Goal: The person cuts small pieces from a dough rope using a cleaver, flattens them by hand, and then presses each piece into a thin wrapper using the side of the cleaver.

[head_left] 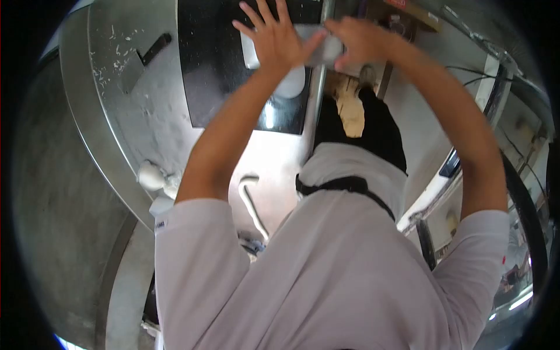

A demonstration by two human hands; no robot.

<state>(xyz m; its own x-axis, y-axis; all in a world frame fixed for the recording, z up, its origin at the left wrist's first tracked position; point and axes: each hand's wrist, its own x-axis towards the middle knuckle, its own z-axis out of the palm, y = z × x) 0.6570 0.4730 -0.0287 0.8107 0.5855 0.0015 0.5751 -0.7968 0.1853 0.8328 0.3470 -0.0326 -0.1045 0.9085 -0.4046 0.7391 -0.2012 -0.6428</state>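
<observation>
My left hand point(275, 44) is over a black board point(204, 87), its fingers spread wide. Under and around its palm show a white flat piece point(249, 51) and a smooth white rounded piece point(290, 86), both partly covered by the hand. My right hand point(364, 41) is slightly blurred and curls round the end of a greyish, shiny thing point(318, 45) beside the left thumb. I cannot tell what kind of thing it is. It reaches across the board's right edge.
Left of the board, a cleaver point(140, 65) lies on the steel table point(157, 111) among white scraps point(100, 74). A white rounded object point(150, 175) stands near the table's left side. Nearer me lies a white hooked strip point(251, 204). A metal rail point(318, 105) borders the table's right side.
</observation>
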